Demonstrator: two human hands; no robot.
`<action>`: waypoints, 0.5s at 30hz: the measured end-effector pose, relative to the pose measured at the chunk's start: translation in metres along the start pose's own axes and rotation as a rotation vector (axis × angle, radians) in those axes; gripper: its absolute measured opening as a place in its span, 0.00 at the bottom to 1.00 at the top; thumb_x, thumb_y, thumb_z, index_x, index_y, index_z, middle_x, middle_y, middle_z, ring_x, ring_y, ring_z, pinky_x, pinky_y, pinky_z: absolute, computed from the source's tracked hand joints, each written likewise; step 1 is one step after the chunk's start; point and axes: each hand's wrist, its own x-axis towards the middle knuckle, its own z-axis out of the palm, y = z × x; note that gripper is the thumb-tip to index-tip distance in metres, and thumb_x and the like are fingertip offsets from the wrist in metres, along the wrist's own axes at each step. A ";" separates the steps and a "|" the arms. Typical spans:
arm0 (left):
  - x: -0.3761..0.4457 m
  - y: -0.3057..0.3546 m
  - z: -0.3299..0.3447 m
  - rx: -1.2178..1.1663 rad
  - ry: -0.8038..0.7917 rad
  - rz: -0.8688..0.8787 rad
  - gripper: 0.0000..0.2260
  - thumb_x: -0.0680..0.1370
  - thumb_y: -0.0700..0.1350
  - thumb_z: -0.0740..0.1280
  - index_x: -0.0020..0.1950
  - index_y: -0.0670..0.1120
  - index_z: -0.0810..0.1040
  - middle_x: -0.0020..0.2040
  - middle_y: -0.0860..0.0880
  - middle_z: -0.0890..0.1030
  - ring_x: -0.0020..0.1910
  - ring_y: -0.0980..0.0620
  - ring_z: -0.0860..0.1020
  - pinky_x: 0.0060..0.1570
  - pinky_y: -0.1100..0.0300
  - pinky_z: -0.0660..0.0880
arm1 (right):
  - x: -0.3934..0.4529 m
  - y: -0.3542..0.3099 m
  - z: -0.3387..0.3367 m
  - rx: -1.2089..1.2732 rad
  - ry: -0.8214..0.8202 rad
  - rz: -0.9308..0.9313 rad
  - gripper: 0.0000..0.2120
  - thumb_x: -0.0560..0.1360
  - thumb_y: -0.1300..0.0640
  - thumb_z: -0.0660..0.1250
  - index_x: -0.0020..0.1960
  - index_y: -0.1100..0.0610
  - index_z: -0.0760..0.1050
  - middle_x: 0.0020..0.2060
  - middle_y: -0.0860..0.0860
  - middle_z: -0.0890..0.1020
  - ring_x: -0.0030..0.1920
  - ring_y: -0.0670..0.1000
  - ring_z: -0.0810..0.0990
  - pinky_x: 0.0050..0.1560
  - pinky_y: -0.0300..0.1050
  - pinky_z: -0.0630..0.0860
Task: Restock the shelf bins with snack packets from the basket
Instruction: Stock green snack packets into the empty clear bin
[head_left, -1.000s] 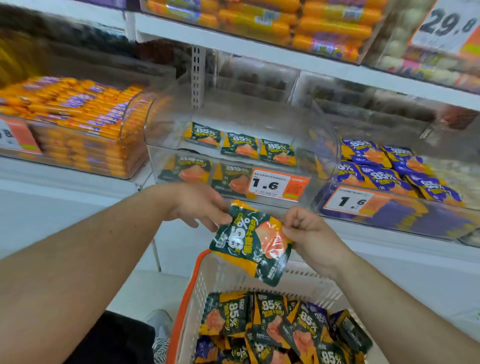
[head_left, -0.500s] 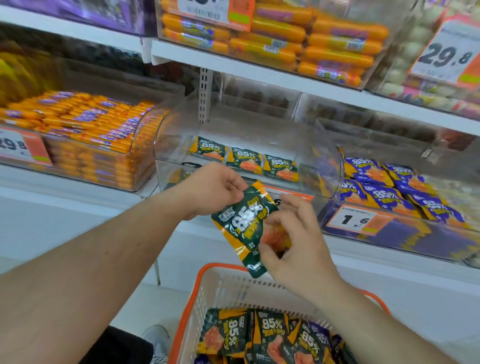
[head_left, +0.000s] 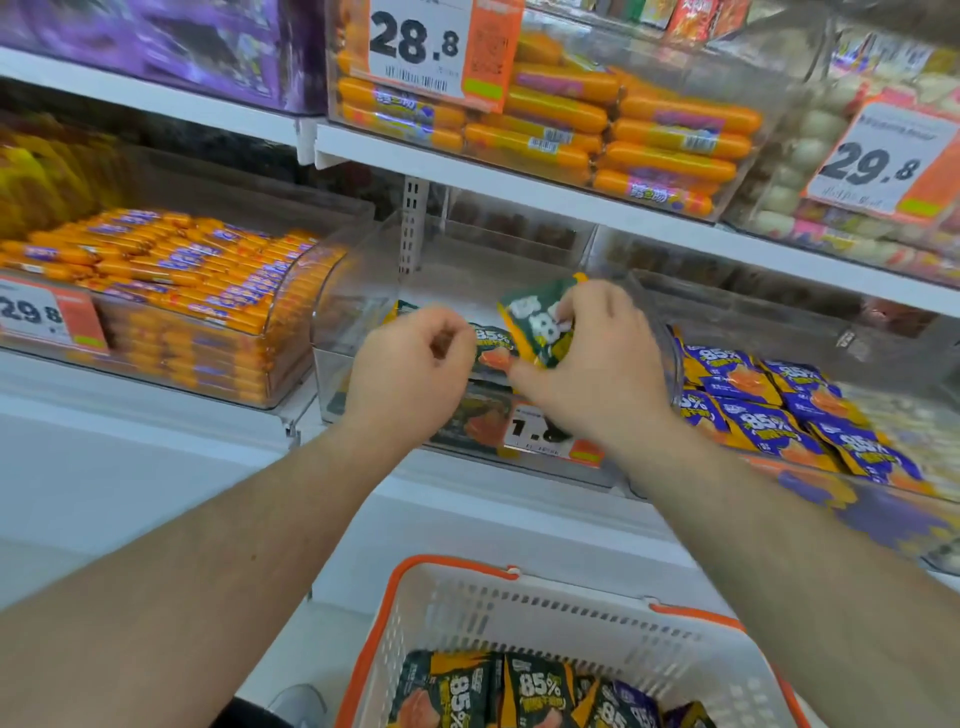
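Snack packet, green, is pinched in the right hand above the clear bin at the shelf's front edge; left hand curled, empty. Best laid flat beside its rowmates.

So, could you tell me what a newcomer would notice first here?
The right hand holds a green snack packet over the clear middle bin, the left hand curled beside it. Orange sausages crowd the upper shelf; the white basket sits below.

Shop, price tags, stocked shelves
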 end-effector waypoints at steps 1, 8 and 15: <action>-0.002 -0.005 0.003 0.082 -0.032 0.057 0.07 0.77 0.46 0.65 0.45 0.47 0.83 0.39 0.54 0.82 0.42 0.49 0.79 0.43 0.58 0.72 | 0.016 0.001 -0.001 0.017 -0.045 0.057 0.27 0.65 0.42 0.72 0.56 0.51 0.65 0.58 0.53 0.70 0.56 0.58 0.72 0.54 0.52 0.72; -0.011 -0.030 0.017 0.354 -0.166 0.170 0.08 0.77 0.49 0.64 0.47 0.52 0.83 0.42 0.54 0.83 0.47 0.47 0.78 0.49 0.57 0.58 | 0.067 0.043 0.047 -0.180 -0.457 0.383 0.43 0.67 0.34 0.71 0.71 0.55 0.58 0.64 0.61 0.72 0.61 0.63 0.74 0.46 0.46 0.70; -0.010 -0.030 0.019 0.325 -0.150 0.189 0.12 0.74 0.50 0.59 0.44 0.52 0.83 0.38 0.54 0.82 0.42 0.48 0.77 0.48 0.57 0.58 | 0.070 0.049 0.074 -0.431 -0.738 0.286 0.33 0.71 0.38 0.69 0.67 0.57 0.66 0.57 0.56 0.78 0.56 0.58 0.77 0.47 0.46 0.73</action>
